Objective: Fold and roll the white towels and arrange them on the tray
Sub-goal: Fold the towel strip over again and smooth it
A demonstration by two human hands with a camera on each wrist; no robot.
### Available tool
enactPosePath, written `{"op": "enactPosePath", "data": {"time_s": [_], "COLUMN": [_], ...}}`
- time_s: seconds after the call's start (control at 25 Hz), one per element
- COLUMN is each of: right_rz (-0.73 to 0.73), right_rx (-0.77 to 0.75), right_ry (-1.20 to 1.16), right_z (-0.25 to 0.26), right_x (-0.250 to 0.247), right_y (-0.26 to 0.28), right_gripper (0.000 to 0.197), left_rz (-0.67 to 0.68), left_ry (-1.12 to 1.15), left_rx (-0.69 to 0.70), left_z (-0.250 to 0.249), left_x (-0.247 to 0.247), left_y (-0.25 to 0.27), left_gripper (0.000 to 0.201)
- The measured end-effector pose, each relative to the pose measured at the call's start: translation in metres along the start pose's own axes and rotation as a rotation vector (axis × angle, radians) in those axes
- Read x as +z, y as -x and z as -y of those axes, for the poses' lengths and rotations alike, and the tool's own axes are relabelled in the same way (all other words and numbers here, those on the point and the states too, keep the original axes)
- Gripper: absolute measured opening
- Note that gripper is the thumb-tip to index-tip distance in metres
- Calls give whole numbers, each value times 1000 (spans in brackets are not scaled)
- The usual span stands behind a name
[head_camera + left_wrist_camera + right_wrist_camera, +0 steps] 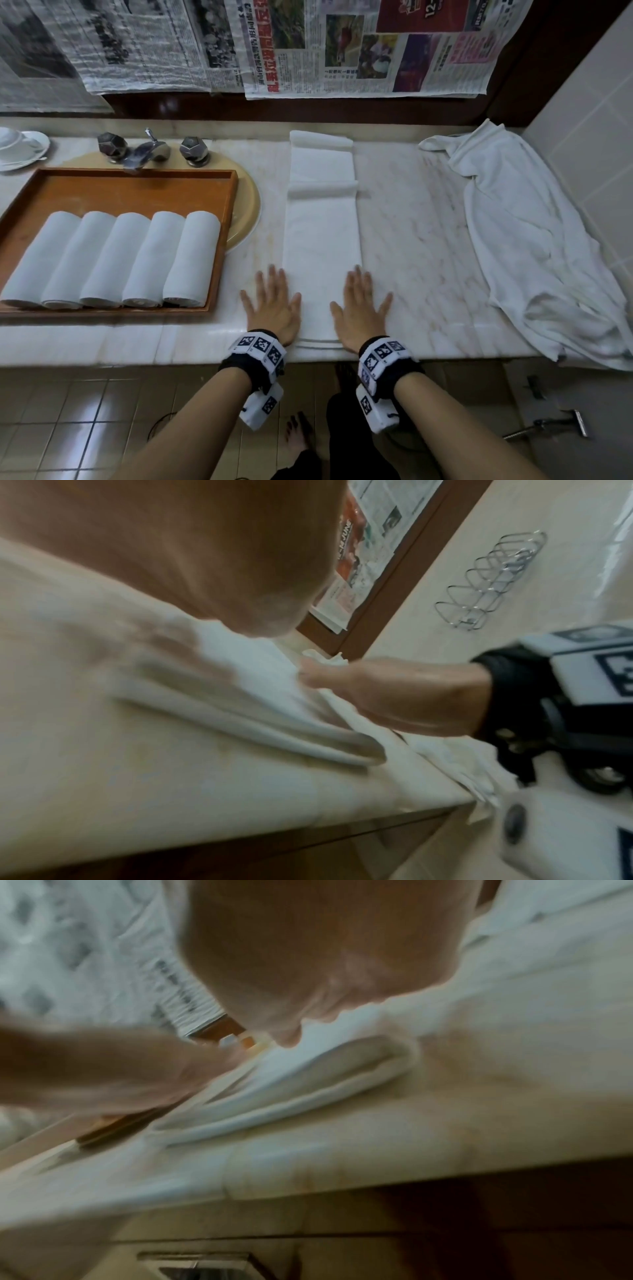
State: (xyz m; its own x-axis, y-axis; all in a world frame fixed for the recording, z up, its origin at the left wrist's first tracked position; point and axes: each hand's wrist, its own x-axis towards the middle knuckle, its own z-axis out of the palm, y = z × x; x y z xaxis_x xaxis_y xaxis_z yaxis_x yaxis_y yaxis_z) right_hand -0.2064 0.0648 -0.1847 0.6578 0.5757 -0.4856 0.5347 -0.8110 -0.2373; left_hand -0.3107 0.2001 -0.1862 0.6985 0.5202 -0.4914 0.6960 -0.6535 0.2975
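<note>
Cup and saucer (pixel 15 147) at far left of the marble counter (pixel 411 212). Wooden tray (pixel 130 192) sits over the sink, just below the faucet (pixel 144 152); five rolled white towels (pixel 113 260) lie side by side in it, touching. Folded towel strip (pixel 322 233) runs lengthwise down the counter centre, far end doubled over in loose folds, near end at the counter edge. Left hand (pixel 272 305) flat, fingers spread, palm down on the strip's left edge near its near end. Right hand (pixel 359 305) same on the right edge, fingers spread, nothing pinched. Loose white towel (pixel 534 240) lies crumpled at far right, draping over the counter edge. Newspapers (pixel 308 44) cover the wall behind.
</note>
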Motion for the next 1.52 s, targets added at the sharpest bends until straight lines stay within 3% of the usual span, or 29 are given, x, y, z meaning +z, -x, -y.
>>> {"op": "enactPosePath", "data": {"time_s": [0.08,0.12,0.24,0.28,0.36,0.4,0.44,0.52,0.56,0.6,0.72,0.76,0.88,0.92,1.04,1.12,1.32,1.52], "right_rz": [51,74,26,23,17,55,86,51,48,41,41,56,15,16,25,37,25,81], "right_rx": [-158,-99,284,258,19,-58,-47,167,238,216,-57,-53,212,198,-32,-37,-23,13], "right_ry": [10,-32,-151,-147,-48,-37,-70,-173,-199,-190,-67,-76,-151,-111,23,51,160,120], "right_z": [7,2,-7,-2,12,14,10,-6,-10,-10,2,2,-6,-4,3,1,1,10], "right_x": [3,1,-20,-26,-25,-25,-26,-34,-40,-44,-40,-40,-52,-56,-54,-52,-49,-64], "right_y": [-4,-9,-25,-28,-34,-38,-43,-55,-60,-63,-72,-77,-94,-97,-109,-115,-115,-123], "right_gripper": [65,65,69,69,65,63,63,67,68,69,66,66,70,70,65,66,68,68], "left_rz": [72,94,18,27,43,79,82,-20,-30,-17,31,31,-80,-62,7,58,42,72], "left_ry": [30,69,216,222,127,143,204,362,387,372,223,249,401,345,144,56,-72,-167], "left_rx": [155,127,-258,-217,55,113,63,-248,-336,-298,91,74,-354,-335,180,323,81,1], "left_z": [-16,-15,-11,-18,-36,-39,-36,-23,-23,-26,-49,-50,-43,-45,-70,-67,-35,-40], "left_x": [5,5,-15,-20,-16,-16,-17,-27,-36,-41,-35,-32,-41,-46,-50,-54,-69,-88], "left_y": [-3,-7,-24,-27,-31,-34,-40,-56,-61,-64,-72,-77,-96,-99,-112,-130,-165,-178], "left_gripper": [59,59,62,63,60,59,58,60,61,62,59,58,63,64,58,56,59,62]}}
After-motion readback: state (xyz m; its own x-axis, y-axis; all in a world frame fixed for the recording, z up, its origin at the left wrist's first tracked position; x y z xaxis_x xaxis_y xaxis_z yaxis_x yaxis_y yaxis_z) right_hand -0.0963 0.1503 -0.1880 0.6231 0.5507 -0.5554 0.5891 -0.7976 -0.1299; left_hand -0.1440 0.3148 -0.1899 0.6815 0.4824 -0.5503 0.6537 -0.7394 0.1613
